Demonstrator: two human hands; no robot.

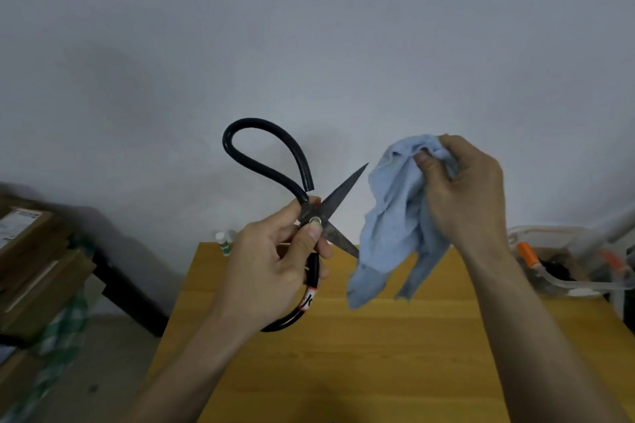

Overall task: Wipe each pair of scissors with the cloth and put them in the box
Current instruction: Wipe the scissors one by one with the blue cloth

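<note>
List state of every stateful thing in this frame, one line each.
scissors: blades spread open, held up in the air at the pivot.
cloth: bunched, hanging from the right hand, near the lower blade; contact unclear.
left hand: grips the scissors.
right hand: pinches the cloth.
clear box: open top, items inside, on the right.
small white bottle: upright at the table's far edge.

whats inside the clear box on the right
The clear box holds something orange and dark shapes, too blurred to name. The right forearm hides its near left corner.
</note>
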